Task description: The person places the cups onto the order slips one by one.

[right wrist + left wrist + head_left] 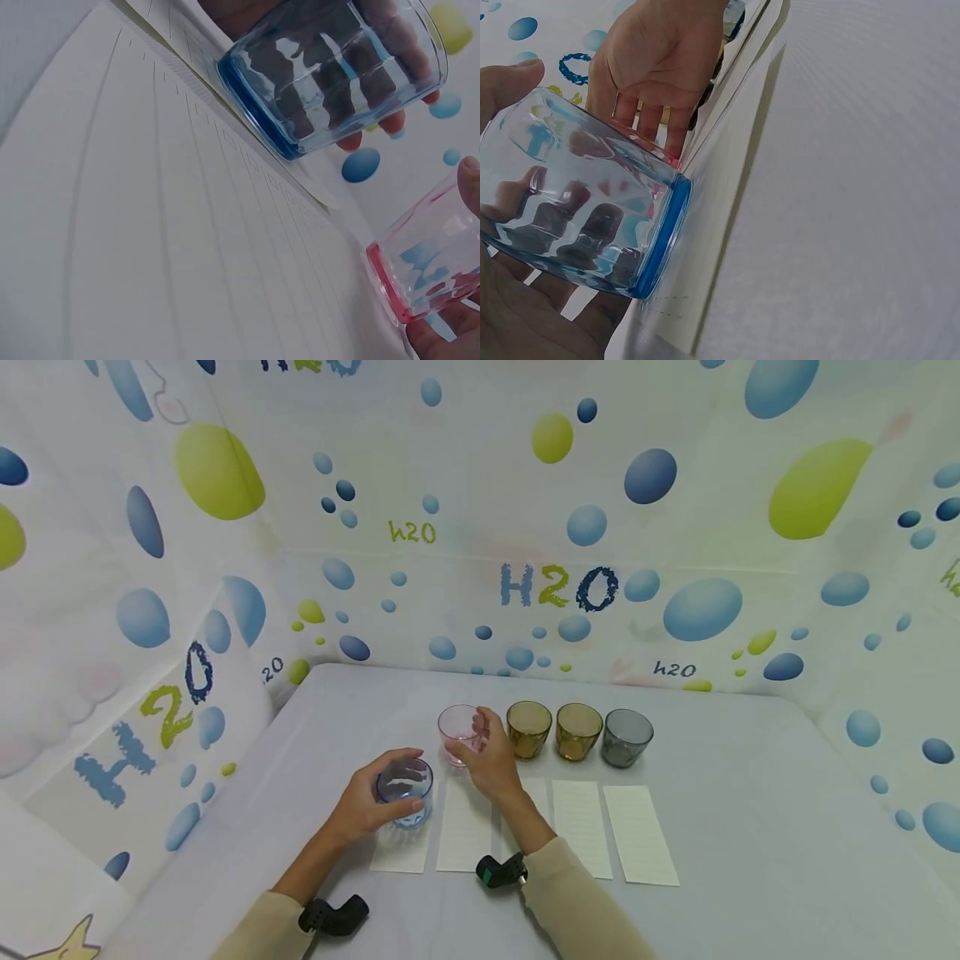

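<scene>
My left hand (pixel 367 797) curls round a clear blue glass (pixel 406 793) at the top of the leftmost paper strip (pixel 400 852). In the left wrist view the blue glass (pixel 585 195) is upright relative to the table, its base at the paper. My right hand (pixel 491 756) grips a pink glass (pixel 456 727) from its right side, behind the second strip (pixel 463 827). The right wrist view shows the pink glass (pixel 439 259) with fingers and thumb about it, beside the blue glass (pixel 330 71).
Two amber glasses (pixel 528 731) (pixel 578 732) and a grey glass (pixel 627 738) stand in a row right of my right hand. More lined paper strips (pixel 641 835) lie in front of them. A printed curtain (pixel 480 510) hangs behind the white table (pixel 750 827).
</scene>
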Available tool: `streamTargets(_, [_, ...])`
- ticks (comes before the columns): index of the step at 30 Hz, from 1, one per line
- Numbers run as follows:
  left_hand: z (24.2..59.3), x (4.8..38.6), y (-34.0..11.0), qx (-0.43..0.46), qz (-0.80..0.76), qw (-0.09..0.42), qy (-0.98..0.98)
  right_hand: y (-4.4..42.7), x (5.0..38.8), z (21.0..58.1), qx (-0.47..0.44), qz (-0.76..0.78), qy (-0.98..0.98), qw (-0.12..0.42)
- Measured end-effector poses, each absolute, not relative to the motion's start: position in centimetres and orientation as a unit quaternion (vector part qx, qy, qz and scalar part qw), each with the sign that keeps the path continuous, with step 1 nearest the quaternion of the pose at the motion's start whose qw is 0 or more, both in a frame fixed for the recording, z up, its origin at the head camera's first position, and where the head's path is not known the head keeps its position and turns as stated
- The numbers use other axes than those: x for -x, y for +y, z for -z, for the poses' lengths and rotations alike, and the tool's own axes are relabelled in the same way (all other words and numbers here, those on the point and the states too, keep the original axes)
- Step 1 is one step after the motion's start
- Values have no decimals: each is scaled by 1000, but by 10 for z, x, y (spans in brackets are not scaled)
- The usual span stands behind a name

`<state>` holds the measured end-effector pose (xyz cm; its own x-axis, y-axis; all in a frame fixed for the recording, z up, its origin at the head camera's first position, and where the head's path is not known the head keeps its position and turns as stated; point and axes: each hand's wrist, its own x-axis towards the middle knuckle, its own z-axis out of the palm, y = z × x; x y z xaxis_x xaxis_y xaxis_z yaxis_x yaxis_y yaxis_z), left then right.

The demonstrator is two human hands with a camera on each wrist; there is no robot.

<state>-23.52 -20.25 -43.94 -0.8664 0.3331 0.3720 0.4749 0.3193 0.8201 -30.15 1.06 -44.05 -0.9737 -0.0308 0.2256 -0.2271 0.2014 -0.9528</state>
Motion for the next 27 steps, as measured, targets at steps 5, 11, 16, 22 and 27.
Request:
streamTargets(5, [439, 236, -201, 250, 529, 69, -808, 13, 301, 438, -97, -632, -764, 82])
streamTargets(11, [440, 236, -201, 238, 528, 68, -812, 15, 290, 434, -97, -637, -761, 79])
streamTargets(16, [441, 234, -200, 239, 532, 63, -810, 15, 280, 429, -89, -645, -755, 77])
streamTargets(22, [441, 235, -200, 244, 532, 67, -808, 23, 271, 429, -103, -636, -761, 79])
streamTargets(27, [441, 235, -201, 249, 527, 75, -809, 32, 263, 426, -103, -634, -761, 96])
